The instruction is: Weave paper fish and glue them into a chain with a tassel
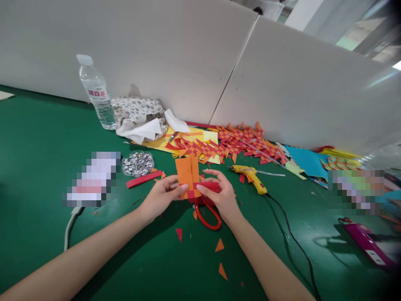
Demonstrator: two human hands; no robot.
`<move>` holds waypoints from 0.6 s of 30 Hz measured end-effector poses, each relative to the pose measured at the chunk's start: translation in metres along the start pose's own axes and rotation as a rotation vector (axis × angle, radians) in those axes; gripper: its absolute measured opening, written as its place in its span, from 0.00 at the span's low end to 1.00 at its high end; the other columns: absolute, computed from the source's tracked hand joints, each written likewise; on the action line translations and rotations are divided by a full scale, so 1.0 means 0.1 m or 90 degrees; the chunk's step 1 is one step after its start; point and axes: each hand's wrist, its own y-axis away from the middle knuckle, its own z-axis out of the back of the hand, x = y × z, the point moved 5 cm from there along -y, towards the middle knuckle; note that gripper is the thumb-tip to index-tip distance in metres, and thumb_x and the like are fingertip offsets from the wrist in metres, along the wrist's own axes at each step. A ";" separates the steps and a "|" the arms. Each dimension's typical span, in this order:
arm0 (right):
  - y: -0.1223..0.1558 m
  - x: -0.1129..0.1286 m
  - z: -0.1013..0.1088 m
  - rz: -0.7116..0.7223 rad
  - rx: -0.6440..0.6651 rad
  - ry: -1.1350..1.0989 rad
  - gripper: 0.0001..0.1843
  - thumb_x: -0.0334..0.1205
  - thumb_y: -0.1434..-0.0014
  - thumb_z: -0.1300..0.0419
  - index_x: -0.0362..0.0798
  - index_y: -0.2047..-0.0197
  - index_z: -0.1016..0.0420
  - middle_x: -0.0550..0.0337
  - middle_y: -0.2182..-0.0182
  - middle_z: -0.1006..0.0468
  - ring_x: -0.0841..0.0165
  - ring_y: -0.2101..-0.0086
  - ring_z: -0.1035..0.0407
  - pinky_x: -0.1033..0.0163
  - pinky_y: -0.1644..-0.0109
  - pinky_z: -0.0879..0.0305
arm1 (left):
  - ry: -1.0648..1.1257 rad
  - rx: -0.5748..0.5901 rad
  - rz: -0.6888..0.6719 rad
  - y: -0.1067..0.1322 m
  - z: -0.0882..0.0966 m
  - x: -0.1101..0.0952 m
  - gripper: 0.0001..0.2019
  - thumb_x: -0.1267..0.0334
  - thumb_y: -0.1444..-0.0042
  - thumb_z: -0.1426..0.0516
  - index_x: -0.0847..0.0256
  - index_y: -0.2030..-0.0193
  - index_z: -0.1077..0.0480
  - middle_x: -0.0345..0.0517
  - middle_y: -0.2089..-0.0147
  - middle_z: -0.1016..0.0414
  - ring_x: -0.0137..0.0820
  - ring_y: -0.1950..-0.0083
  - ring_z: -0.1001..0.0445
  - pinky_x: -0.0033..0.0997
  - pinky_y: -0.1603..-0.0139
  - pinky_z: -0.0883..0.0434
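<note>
My left hand and my right hand meet over the green table, both pinching a small woven piece of orange and red paper strips. The orange strips stand upright between my thumbs; red strips cross them and run under my right fingers. Beneath my right hand lie red-handled scissors. Small orange and red paper offcuts are scattered on the table just below my wrists.
A yellow glue gun with a black cord lies to the right. Finished woven red-orange pieces are piled by the white partition. A water bottle, cloth, dish of googly eyes and red strip sit left.
</note>
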 end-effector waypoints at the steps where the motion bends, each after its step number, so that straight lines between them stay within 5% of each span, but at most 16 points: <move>1: 0.00 0.00 0.00 -0.003 -0.001 -0.009 0.25 0.42 0.57 0.32 0.51 0.56 0.33 0.63 0.71 0.26 0.68 0.72 0.29 0.63 0.68 0.32 | 0.000 -0.004 0.002 0.00 0.00 0.00 0.19 0.57 0.50 0.40 0.63 0.53 0.31 0.47 0.58 0.22 0.34 0.59 0.23 0.30 0.60 0.28; 7: 0.01 0.00 0.02 0.014 -0.036 -0.042 0.26 0.42 0.57 0.32 0.52 0.55 0.36 0.64 0.71 0.26 0.68 0.71 0.29 0.63 0.66 0.32 | -0.036 -0.023 0.046 -0.01 0.03 0.05 0.19 0.59 0.54 0.37 0.62 0.56 0.31 0.45 0.61 0.22 0.31 0.61 0.24 0.26 0.64 0.28; 13: -0.02 -0.08 -0.04 -0.010 0.051 -0.056 0.29 0.40 0.61 0.30 0.51 0.56 0.38 0.66 0.74 0.26 0.69 0.72 0.28 0.63 0.65 0.32 | -0.029 -0.051 0.016 -0.03 0.10 0.03 0.15 0.57 0.53 0.38 0.60 0.59 0.29 0.43 0.62 0.22 0.30 0.62 0.24 0.27 0.63 0.27; 18: -0.01 -0.11 -0.08 -0.014 0.084 -0.083 0.28 0.40 0.59 0.31 0.52 0.56 0.39 0.59 0.65 0.22 0.63 0.65 0.26 0.59 0.61 0.30 | -0.035 -0.035 0.027 -0.03 0.08 0.03 0.15 0.56 0.54 0.38 0.61 0.62 0.28 0.43 0.62 0.23 0.31 0.61 0.25 0.27 0.64 0.27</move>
